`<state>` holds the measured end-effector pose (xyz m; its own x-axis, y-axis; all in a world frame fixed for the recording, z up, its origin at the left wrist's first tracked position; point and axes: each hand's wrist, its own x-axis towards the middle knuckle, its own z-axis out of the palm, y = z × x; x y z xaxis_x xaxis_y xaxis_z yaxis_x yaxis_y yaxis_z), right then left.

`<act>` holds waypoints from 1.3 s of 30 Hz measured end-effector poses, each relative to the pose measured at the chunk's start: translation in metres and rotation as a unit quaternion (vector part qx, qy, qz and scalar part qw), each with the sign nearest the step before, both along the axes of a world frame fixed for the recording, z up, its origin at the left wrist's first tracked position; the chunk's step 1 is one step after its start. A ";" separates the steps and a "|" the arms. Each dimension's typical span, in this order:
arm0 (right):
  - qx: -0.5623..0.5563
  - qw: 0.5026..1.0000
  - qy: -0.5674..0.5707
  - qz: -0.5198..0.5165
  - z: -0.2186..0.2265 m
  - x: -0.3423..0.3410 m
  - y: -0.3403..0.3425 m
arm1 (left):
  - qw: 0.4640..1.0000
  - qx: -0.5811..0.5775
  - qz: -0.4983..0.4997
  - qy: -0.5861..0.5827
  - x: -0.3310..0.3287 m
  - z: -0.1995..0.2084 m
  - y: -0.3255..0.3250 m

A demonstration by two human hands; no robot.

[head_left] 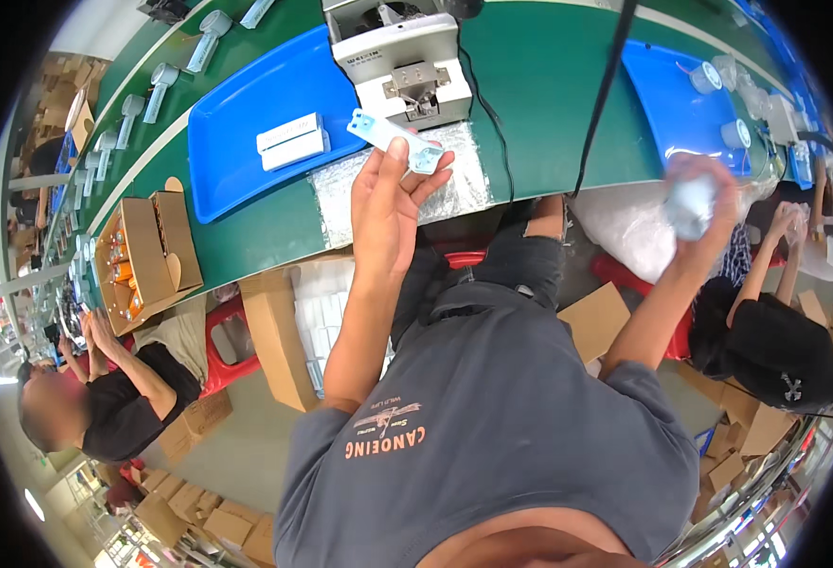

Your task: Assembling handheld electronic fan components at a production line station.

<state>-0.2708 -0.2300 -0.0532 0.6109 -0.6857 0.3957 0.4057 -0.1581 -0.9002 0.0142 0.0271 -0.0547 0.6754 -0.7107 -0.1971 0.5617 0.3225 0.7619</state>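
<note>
My left hand (385, 204) pinches a long, light-blue plastic handle shell (378, 131) between thumb and fingers, just in front of a grey-white bench machine (399, 90). Under that hand, a shiny silver sheet (336, 213) covers part of the green bench. Off to the right, my right hand (719, 208) is closed round a rounded, pale-blue part (691, 206); motion blur hides its exact kind. This hand is beside the near edge of the right blue tray (667, 109).
A left blue tray (222, 123) carries white boxes (293, 142). Light-blue handled units (161, 90) line the far-left bench. An open cardboard box (175, 241) holds orange items. A black cable (606, 95) crosses the bench. People work at both sides.
</note>
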 end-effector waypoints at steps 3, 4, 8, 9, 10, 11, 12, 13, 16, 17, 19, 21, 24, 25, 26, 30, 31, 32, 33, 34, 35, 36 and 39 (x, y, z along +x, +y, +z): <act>0.015 0.983 0.117 0.143 0.013 0.071 0.091 | 0.998 0.011 -0.004 -0.061 -0.004 0.002 -0.006; -0.036 0.956 0.230 0.179 0.020 0.091 0.103 | 0.998 0.011 -0.004 -0.069 -0.006 0.005 -0.006; -0.217 0.908 0.342 0.106 0.016 0.133 0.121 | 0.986 0.024 0.005 -0.164 -0.014 0.008 -0.012; -0.218 0.908 0.342 0.106 0.017 0.134 0.122 | 0.987 0.016 0.019 -0.161 -0.015 0.006 -0.012; -0.231 0.905 0.344 0.100 0.018 0.136 0.122 | 0.987 0.009 0.034 -0.158 -0.015 0.005 -0.012; -0.245 0.901 0.345 0.095 0.019 0.138 0.121 | 0.987 0.008 0.037 -0.158 -0.015 0.004 -0.012; -0.246 0.901 0.344 0.099 0.019 0.139 0.121 | 0.983 0.013 0.040 -0.178 -0.015 0.003 -0.010; -0.249 0.900 0.342 0.104 0.019 0.141 0.121 | 0.979 0.017 0.043 -0.198 -0.015 0.002 -0.009; -0.238 0.896 0.355 0.120 0.016 0.144 0.120 | 0.971 0.034 0.050 -0.232 -0.014 0.000 -0.005; -0.225 0.893 0.369 0.128 0.015 0.146 0.120 | 0.971 0.035 0.052 -0.230 -0.014 -0.001 -0.004; -0.185 0.906 0.349 0.152 0.001 0.147 0.118 | 0.982 0.005 0.034 -0.187 -0.013 -0.003 -0.004; -0.145 0.917 0.327 0.177 -0.005 0.148 0.117 | 0.980 0.005 0.041 -0.196 -0.014 -0.004 -0.004; -0.116 0.925 0.311 0.185 -0.006 0.149 0.118 | 0.977 0.010 0.048 -0.208 -0.015 -0.006 -0.002; -0.131 0.933 0.279 0.187 -0.006 0.150 0.120 | 0.976 0.015 0.048 -0.212 -0.016 -0.007 -0.001; -0.147 0.939 0.247 0.190 -0.005 0.150 0.121 | 0.976 0.016 0.049 -0.211 -0.016 -0.008 -0.002; -0.127 0.949 0.228 0.180 -0.005 0.150 0.122 | 0.982 0.009 0.055 -0.179 -0.012 -0.013 0.000; -0.140 0.941 0.246 0.185 -0.004 0.150 0.121 | 0.985 0.008 0.039 -0.170 -0.011 -0.015 0.001; -0.152 0.933 0.264 0.190 -0.004 0.150 0.121 | 0.985 0.008 0.041 -0.170 -0.012 -0.016 0.001; -0.151 0.933 0.265 0.190 -0.005 0.151 0.122 | 0.984 0.008 0.038 -0.173 -0.012 -0.018 0.001; -0.146 0.934 0.267 0.187 -0.006 0.152 0.123 | 0.984 0.008 0.035 -0.175 -0.013 -0.019 0.000; -0.140 0.935 0.269 0.184 -0.007 0.153 0.125 | 0.984 0.008 0.034 -0.173 -0.014 -0.018 0.000; -0.138 0.934 0.272 0.184 -0.005 0.154 0.128 | 0.983 0.005 0.030 -0.180 -0.015 -0.016 0.001; -0.110 0.925 0.306 0.197 -0.004 0.153 0.130 | 0.981 0.002 0.021 -0.194 -0.017 -0.014 0.006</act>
<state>-0.1177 -0.0997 -0.0577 0.9520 -0.3061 -0.0027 -0.1036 -0.3137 -0.9438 -0.0028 0.0331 -0.0684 0.7292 -0.6797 0.0788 0.2144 0.3363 0.9170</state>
